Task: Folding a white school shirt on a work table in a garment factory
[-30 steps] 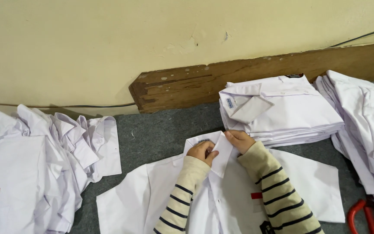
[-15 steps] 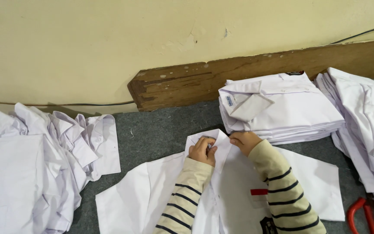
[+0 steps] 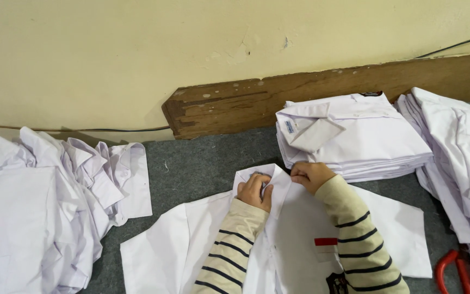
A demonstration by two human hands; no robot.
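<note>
left hand (image 3: 255, 190) & right hand (image 3: 310, 175) both pinched shut on collar (image 3: 270, 177) of white shirt (image 3: 295, 239), laid flat on grey carpet (image 3: 202, 163), near folded stack (image 3: 354, 136). could go crooked: uneven pull on collar, placket skews. could also snag red scissors (image 3: 455, 272) w/ right sleeve.

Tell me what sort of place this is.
Probably a garment workshop or uniform packing spot: a folded stack of white shirts, a loose pile, and both hands, left and right, at a shirt on grey carpet.
</note>
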